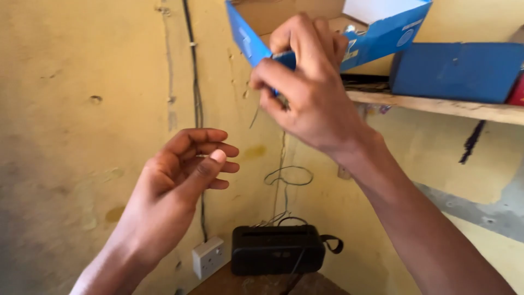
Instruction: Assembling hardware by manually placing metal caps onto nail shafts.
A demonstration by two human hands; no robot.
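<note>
My right hand [308,82] is raised to the near edge of an open blue cardboard box [382,38] that stands tilted on a wooden shelf. Its fingers pinch a small dark thing, from which a thin wire [284,169] hangs down in a loop. What the pinched thing is I cannot tell. My left hand [183,177] hovers lower and to the left, palm up, fingers loosely curled, holding nothing. Below both hands sits a black box-shaped speaker [275,250] with a wrist strap.
A yellow wall fills the background, with a dark cable [195,82] running down to a white wall socket [208,257]. The wooden shelf [453,108] also carries a second blue box [456,71]. The speaker rests on a brown wooden surface [262,284].
</note>
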